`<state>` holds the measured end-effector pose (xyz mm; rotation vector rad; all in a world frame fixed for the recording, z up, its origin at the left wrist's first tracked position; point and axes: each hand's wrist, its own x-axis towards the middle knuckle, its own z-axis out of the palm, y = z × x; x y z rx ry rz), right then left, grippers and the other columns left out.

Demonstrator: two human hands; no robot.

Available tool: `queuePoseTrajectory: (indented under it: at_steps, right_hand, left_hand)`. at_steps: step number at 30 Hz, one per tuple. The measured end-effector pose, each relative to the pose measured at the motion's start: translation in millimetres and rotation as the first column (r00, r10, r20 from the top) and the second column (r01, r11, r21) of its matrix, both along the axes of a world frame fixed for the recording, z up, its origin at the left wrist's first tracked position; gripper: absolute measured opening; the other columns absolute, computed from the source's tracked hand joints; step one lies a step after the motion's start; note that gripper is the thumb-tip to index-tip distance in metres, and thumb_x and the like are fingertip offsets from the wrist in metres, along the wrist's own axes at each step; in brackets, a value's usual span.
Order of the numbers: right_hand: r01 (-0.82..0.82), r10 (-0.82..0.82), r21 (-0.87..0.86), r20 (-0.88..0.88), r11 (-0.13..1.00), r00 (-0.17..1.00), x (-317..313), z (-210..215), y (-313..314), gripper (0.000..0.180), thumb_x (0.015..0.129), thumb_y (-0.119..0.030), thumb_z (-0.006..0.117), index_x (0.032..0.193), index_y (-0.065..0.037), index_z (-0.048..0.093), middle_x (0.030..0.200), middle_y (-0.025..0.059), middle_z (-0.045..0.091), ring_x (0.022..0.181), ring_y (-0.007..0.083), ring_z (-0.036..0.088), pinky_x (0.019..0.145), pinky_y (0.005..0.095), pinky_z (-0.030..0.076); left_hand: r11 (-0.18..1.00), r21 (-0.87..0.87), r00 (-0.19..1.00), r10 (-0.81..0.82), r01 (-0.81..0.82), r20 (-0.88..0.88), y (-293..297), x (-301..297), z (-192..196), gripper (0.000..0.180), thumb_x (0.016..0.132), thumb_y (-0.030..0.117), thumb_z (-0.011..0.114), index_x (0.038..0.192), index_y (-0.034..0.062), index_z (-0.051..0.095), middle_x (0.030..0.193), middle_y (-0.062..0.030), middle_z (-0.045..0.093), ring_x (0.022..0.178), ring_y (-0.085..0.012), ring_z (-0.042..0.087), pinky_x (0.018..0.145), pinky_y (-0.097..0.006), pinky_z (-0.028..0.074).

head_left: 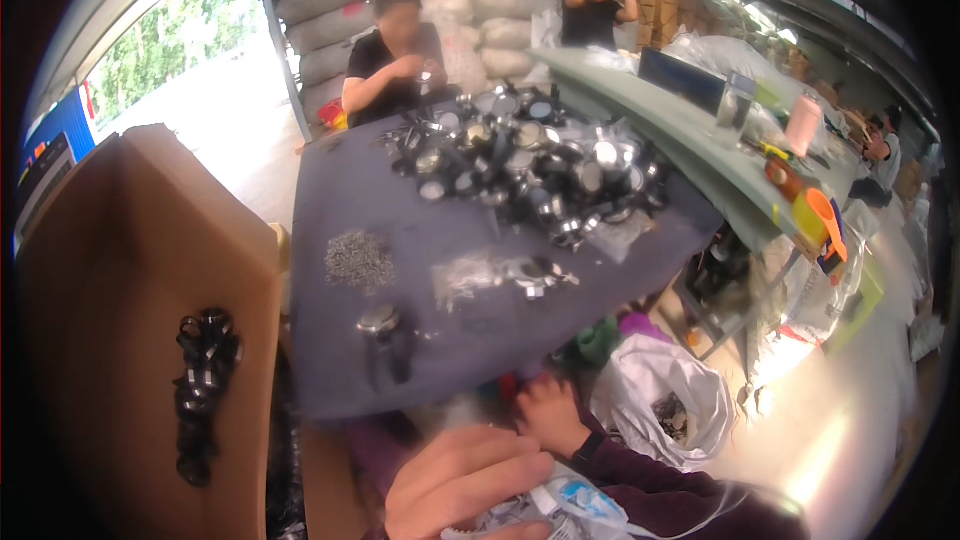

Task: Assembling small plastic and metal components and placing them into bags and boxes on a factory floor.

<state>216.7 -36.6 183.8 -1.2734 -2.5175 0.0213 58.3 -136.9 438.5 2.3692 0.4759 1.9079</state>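
Note:
My left hand (460, 485) is large at the lower middle, its fingers bent over a crumpled clear plastic bag (575, 500) with blue print. Just beyond it, below the table's near edge, rests my right hand (550, 415), a dark band at its wrist. Its fingers look spread, with nothing visible in them; some fingertips are hard to see. On the dark-covered table (340, 170), a silver round-faced watch (380, 320) with a black strap lies closest to my hands. Farther back is a big heap of similar black and silver watches (530, 150).
A pile of small metal parts (360, 260) and clear plastic packets (470, 280) lie on the table. An open cardboard box (240, 225) holds black straps at left. At right are a white sack (640, 370) and a green table (640, 90). Two people are beyond the table.

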Motion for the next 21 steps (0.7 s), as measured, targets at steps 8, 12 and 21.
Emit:
queuePoseTrajectory:
  at_steps: [8, 12, 21]
  right_hand:
    - [0.006, -0.006, 0.007, 0.009, 1.000, 1.000, 0.8, 4.7, 0.0, 0.036, 0.067, -0.029, 0.069, 0.092, -0.005, 0.059, 0.102, 0.0158, 0.055, 0.104, 0.0352, 0.049, 0.087, 0.0548, 0.038]
    - [0.007, -0.008, 0.005, 0.023, 1.000, 1.000, 0.7, 6.0, -1.2, 0.036, 0.066, -0.029, 0.069, 0.091, -0.005, 0.059, 0.101, 0.0154, 0.055, 0.103, 0.0347, 0.049, 0.086, 0.0539, 0.039]
    - [0.001, -0.001, 0.008, 0.019, 1.000, 1.000, 2.4, 1.3, -1.2, 0.035, 0.067, -0.029, 0.069, 0.092, -0.005, 0.059, 0.102, 0.0155, 0.055, 0.103, 0.0347, 0.049, 0.086, 0.0538, 0.039]
  left_hand:
    - [0.998, -0.051, 0.999, -0.027, 0.026, -0.023, -7.0, -2.3, 4.4, 0.027, 0.073, 0.016, 0.063, 0.098, 0.0094, 0.054, 0.096, -0.0242, 0.061, 0.078, -0.0389, 0.061, 0.068, -0.048, 0.050]
    - [0.995, -0.097, 0.999, -0.016, 0.012, -0.038, -9.1, -5.2, 4.2, 0.029, 0.070, 0.013, 0.064, 0.098, 0.0084, 0.056, 0.097, -0.0248, 0.060, 0.080, -0.0397, 0.060, 0.070, -0.050, 0.049]
    - [0.999, -0.051, 0.995, 0.011, -0.016, -0.102, -11.2, -11.6, 8.8, 0.031, 0.068, 0.010, 0.064, 0.098, 0.0063, 0.056, 0.098, -0.0267, 0.059, 0.080, -0.0400, 0.059, 0.068, -0.050, 0.048]
